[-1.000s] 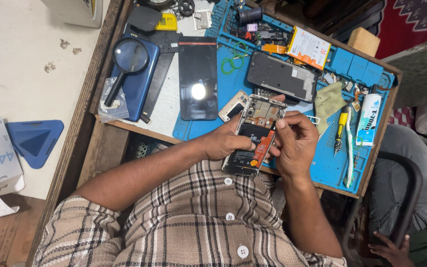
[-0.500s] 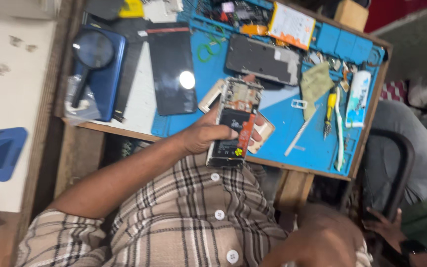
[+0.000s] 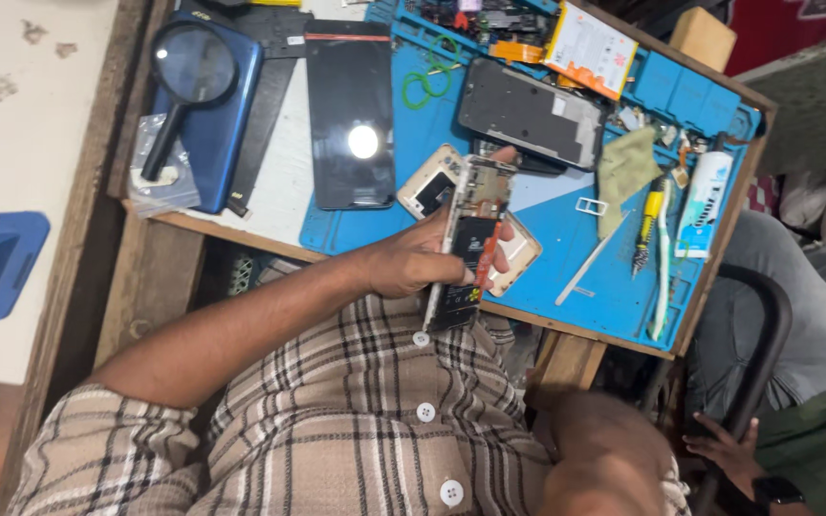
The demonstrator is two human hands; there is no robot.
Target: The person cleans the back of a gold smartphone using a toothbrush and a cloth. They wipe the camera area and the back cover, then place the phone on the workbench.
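Cluttered counter (image 3: pixel 270 205) beside the opened phone (image 3: pixel 466 244): left hand (image 3: pixel 413 263) fingers pinching it alone, risking a slip; right hand unseen.

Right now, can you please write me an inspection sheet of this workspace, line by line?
Surface: blue work mat on a wooden table, crowded.
Job's things: opened phone, circuit side up, held over the mat's near edge.
Clutter: magnifying glass on a blue phone cover, black screen panel, dark phone frame, battery, green cloth, yellow screwdriver, white glue tube.
Hands: left hand grips the opened phone; right hand not in view, only the arm is seen low.
Cables: nothing seen; only green rubber bands.
Surroundings: another person's hand near a black chair, at right.
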